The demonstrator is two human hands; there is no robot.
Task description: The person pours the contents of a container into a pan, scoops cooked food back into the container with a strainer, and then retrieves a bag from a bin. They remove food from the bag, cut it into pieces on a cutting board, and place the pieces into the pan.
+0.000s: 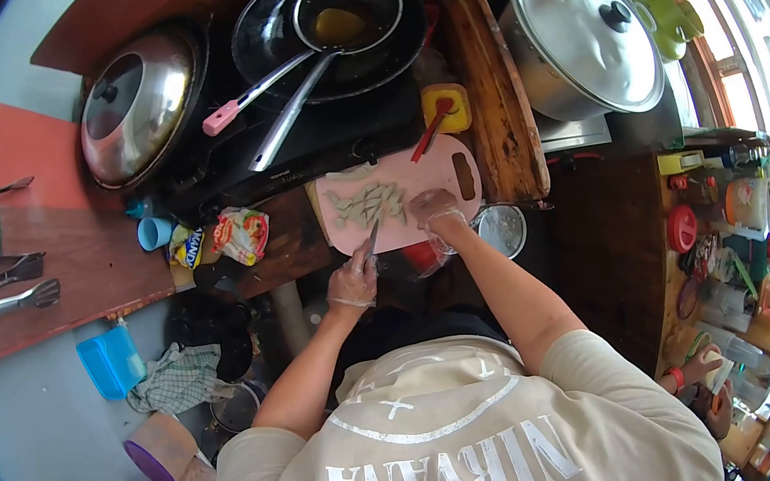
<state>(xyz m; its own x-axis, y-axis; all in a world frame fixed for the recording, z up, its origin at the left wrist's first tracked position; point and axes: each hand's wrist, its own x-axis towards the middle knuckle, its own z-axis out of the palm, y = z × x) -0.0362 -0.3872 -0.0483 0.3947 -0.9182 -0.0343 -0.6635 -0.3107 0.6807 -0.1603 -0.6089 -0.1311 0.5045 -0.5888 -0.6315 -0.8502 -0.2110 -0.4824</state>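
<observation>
A pink cutting board lies in front of the stove, with pale greenish cut pieces spread over it. My left hand, in a clear plastic glove, is closed around the handle of a knife at the board's near edge; the blade points up toward the pieces. On the right part of the board rests my right hand, also gloved, just right of the pieces. Its fingers are blurred against a brownish shape, so their pose is unclear.
A black wok and a smaller pan sit on the stove. A domed lid stands left, a large lidded pot right. A yellow container holds a red utensil. Another person's hand shows at the lower right.
</observation>
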